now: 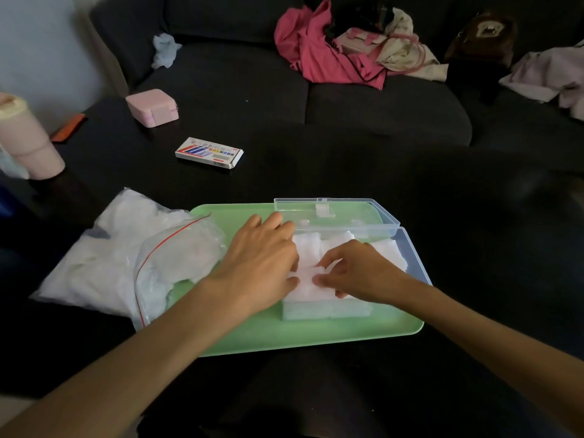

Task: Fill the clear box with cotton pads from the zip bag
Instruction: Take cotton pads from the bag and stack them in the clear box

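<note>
A: Both my hands on the cotton pads (311, 281) in the clear box (410, 248) — left hand (259, 263) flat, pressing; right hand (354, 273) pinching a pad.

B: Risk?

A: Stack stands proud; lid may not close. Zip bag (126, 257) open — could spill.

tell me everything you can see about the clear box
The clear box is a shallow rectangular case of transparent, faintly bluish plastic. Its hinged lid is open, folded back behind it, with a small latch tab on its far edge. It sits on the green tray, right of the zip bag. White cotton pads fill it to about the rim. The left hand lies flat on the pads; the right hand pinches one.
</note>
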### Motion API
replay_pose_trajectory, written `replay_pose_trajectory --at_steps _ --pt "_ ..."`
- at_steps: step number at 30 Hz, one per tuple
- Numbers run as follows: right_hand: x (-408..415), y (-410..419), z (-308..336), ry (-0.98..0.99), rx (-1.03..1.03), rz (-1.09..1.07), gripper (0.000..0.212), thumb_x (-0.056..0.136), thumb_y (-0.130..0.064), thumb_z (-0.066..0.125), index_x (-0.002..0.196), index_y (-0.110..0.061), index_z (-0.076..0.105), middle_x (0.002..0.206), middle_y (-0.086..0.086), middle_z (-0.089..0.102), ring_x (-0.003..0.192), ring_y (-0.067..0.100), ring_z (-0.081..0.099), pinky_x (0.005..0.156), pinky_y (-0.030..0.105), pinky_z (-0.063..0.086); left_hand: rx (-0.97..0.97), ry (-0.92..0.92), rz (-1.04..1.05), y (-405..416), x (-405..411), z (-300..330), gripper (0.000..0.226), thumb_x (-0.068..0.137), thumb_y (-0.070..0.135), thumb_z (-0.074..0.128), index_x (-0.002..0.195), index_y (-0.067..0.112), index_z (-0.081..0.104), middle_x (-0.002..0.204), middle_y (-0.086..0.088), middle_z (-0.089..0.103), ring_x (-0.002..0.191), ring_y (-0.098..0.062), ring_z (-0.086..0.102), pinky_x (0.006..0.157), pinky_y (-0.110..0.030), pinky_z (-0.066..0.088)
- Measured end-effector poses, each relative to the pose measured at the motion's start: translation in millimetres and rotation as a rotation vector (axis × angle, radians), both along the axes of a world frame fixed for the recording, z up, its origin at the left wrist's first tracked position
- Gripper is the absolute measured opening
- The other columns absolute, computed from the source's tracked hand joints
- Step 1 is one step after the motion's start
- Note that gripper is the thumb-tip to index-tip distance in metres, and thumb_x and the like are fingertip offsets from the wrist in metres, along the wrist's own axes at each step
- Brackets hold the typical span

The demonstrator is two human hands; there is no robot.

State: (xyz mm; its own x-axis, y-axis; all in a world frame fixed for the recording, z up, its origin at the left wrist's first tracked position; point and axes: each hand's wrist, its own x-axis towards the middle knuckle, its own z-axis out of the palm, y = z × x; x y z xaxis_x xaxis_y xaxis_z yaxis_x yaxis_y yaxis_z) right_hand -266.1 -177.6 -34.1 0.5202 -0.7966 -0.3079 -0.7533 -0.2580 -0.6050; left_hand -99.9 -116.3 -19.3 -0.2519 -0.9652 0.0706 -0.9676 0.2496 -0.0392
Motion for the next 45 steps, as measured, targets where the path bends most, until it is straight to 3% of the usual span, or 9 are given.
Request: replay_pose_trajectory --at_steps 4,9,14,23,29,32,38,41,45 --pt "-7.1 -6.4 18.1 0.081 -0.373 0.228 0.016 0.074 -0.035 0.077 0.085 -0.031 0.067 0.061 -0.013 0.059 0.058 -0.001 0.055 0.058 0.019 0.038 0.049 -0.052 0.006 -7.2 -9.5 1.0 0.024 0.088 0.038 0.057 0.1 0.023 0.07 0.098 0.005 0.051 0.1 -0.017 0.038 0.074 -0.029 0.019" --pt "-12.3 -18.9 20.7 0.191 -0.341 0.482 0.027 0.08 -0.048 0.067 0.107 -0.044 0.065 0.073 -0.013 0.052 0.068 0.004 0.049 0.064 0.023 0.04 0.073 -0.041 0.044 -5.6 -8.3 1.0 0.024 0.09 0.036 0.056 0.104 0.023 0.07 0.101 0.005 0.052 0.101 -0.016 0.038 0.075 -0.028 0.019" --pt "-6.8 -17.7 7.3 0.224 -0.337 0.488 0.031 0.08 -0.051 0.066 0.11 -0.044 0.065 0.067 -0.014 0.05 0.073 0.008 0.052 0.057 0.017 0.032 0.05 0.016 0.091 -2.4 -10.5 0.5 0.019 0.084 0.025 0.062 0.101 0.027 0.071 0.099 0.009 0.048 0.102 -0.015 0.036 0.075 -0.026 0.019" --pt "-7.8 -20.7 16.2 0.106 -0.271 0.45 0.027 0.074 -0.051 0.071 0.101 -0.044 0.069 0.065 -0.011 0.053 0.061 0.003 0.048 0.057 0.019 0.034 0.053 0.072 0.061 0.0 -0.4 5.5 0.019 0.077 0.043 0.067 0.092 0.033 0.073 0.087 0.013 0.042 0.085 -0.009 0.024 0.072 -0.027 0.019" --pt "0.5 -11.2 3.1 0.208 -0.324 0.437 0.028 0.073 -0.053 0.071 0.099 -0.044 0.068 0.059 -0.014 0.044 0.059 0.0 0.043 0.053 0.018 0.027 0.118 -0.026 0.05 -6.4 -6.0 3.7 0.023 0.078 0.038 0.068 0.097 0.027 0.072 0.089 0.008 0.039 0.098 -0.016 0.036 0.075 -0.027 0.021" --pt "0.6 -12.9 10.9 0.215 -0.29 0.431 0.026 0.074 -0.055 0.068 0.098 -0.044 0.068 0.063 -0.015 0.05 0.062 -0.001 0.046 0.055 0.02 0.031 0.035 0.149 0.055 2.7 0.3 7.5 0.021 0.084 0.04 0.063 0.101 0.032 0.071 0.101 0.01 0.048 0.104 -0.013 0.039 0.076 -0.026 0.025" --pt "0.5 0.7 33.6 0.014 -0.375 0.207 0.009 0.084 -0.038 0.065 0.092 -0.039 0.07 0.073 -0.014 0.066 0.067 -0.002 0.058 0.068 0.024 0.05 -0.407 0.546 0.477 62.3 68.6 19.3 0.042 0.074 0.045 0.071 0.112 0.028 0.062 0.113 0.005 0.059 0.105 -0.02 0.052 0.087 -0.037 0.044" --pt "23.5 18.3 44.6 -0.109 -0.438 0.123 0.011 0.085 -0.029 0.065 0.087 -0.037 0.072 0.067 -0.017 0.064 0.066 -0.001 0.058 0.064 0.021 0.046 -0.221 0.558 0.775 85.3 108.1 18.9 0.068 0.069 0.067 0.062 0.122 0.025 0.058 0.123 -0.003 0.058 0.114 -0.027 0.053 0.086 -0.034 0.042" --pt "68.6 36.3 45.4 -0.169 -0.36 0.129 0.012 0.085 -0.025 0.065 0.09 -0.033 0.072 0.081 -0.013 0.068 0.07 0.006 0.062 0.073 0.026 0.052 0.027 0.58 0.864 84.6 126.9 2.0 0.072 0.076 0.069 0.053 0.132 0.024 0.05 0.138 -0.002 0.049 0.126 -0.025 0.046 0.096 -0.035 0.037"
